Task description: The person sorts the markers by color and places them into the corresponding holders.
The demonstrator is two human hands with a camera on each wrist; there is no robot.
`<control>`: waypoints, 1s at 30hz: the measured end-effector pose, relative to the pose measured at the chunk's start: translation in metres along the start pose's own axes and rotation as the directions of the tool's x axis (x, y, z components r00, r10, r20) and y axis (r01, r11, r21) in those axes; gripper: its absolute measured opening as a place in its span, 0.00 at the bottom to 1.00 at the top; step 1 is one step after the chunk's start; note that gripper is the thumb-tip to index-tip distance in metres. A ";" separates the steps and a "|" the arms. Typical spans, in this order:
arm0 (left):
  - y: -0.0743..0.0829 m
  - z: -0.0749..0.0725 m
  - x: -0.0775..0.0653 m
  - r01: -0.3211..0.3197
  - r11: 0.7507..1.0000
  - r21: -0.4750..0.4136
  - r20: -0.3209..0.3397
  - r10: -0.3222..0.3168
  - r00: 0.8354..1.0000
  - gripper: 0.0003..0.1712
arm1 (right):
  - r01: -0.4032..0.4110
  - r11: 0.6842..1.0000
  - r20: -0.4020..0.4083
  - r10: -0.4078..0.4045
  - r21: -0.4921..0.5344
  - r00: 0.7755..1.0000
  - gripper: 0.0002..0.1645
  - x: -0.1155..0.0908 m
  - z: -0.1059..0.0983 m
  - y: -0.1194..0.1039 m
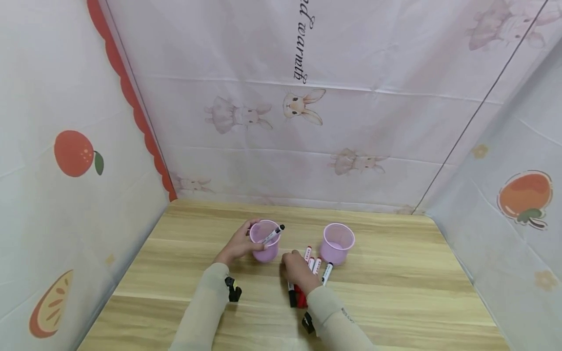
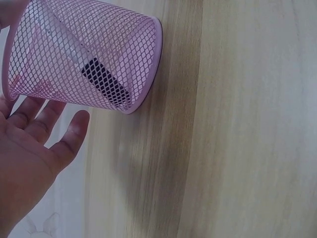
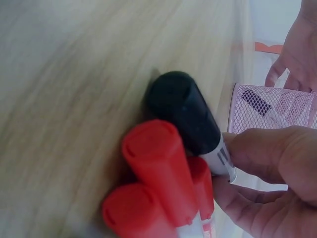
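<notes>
My left hand holds a pink mesh pen cup by its side, with the thumb at the rim. One white marker with black ends leans inside that cup; its black cap shows through the mesh in the left wrist view. To the right, my right hand is over a small pile of markers. Thumb and finger pinch the white barrel of a black-capped marker. Against it lie several red-capped markers, partly hidden by the hand in the head view.
A second pink mesh cup stands right of the pile. Another black-and-white marker lies just in front of it. The wooden table is bordered by printed cloth walls at the back and both sides.
</notes>
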State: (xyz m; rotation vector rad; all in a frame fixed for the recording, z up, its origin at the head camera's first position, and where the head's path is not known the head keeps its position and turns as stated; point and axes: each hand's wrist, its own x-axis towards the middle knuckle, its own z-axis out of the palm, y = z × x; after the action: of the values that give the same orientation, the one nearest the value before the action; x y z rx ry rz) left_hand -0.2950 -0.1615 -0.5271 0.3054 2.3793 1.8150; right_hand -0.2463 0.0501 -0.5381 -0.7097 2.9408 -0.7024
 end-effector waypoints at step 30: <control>0.034 -0.004 -0.015 0.012 1.000 0.012 0.078 -0.013 0.997 0.50 | -0.074 0.975 -0.083 0.093 0.208 0.992 0.21 -0.001 -0.017 -0.008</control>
State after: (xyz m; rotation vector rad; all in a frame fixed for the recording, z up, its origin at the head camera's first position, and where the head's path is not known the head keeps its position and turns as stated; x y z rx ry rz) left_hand -0.2787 -0.1604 -0.4936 0.3555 2.3349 1.7511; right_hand -0.2446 0.0518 -0.5193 -0.5472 2.8996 -1.0372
